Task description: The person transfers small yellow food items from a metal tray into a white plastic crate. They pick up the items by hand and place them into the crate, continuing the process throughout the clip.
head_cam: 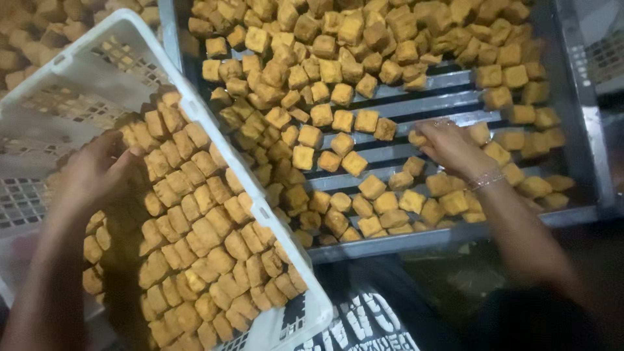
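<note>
A white plastic crate [214,140] sits tilted at the left, packed with rows of golden-brown fried cubes [201,240]. My left hand [97,172] rests inside the crate on the cubes near its upper left, fingers spread. My right hand [448,146] reaches over a grey slatted metal tray [429,107] covered with many loose fried cubes [312,71]. Its fingertips pinch one cube [416,138] near the tray's middle. A bracelet circles that wrist.
The metal tray's front rim [416,240] runs below my right arm. More fried cubes [39,32] lie at the top left behind the crate. Another grey tray edge [601,62] shows at the far right. Dark printed cloth [364,322] lies below.
</note>
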